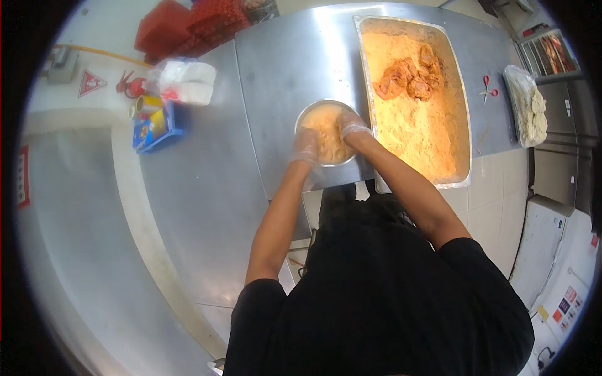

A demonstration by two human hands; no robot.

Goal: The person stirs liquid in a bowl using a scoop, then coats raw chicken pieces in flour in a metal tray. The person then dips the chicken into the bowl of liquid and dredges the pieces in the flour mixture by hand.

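Both of my hands wear clear plastic gloves and reach into a round metal bowl point(298, 118) of cloudy orange liquid with lumpy pieces point(329, 139) in it. My left hand point(306, 145) dips in at the bowl's left side, blurred, its fingers hidden. At the right side is my right hand point(352, 125), its fingers sunk in the liquid, so their grip does not show. Just right of the bowl stands a large metal tray point(465, 113) of orange-yellow flour point(411, 135). Several reddish coated pieces, apparently raw chicken point(414, 78), lie heaped on the flour.
Red-handled scissors point(487, 89) and a plastic bag of pale food point(530, 106) lie right of the tray. A blue basket point(157, 128) and wrapped white packages point(187, 81) sit at the left. Red crates point(188, 28) stand behind the steel table point(276, 56).
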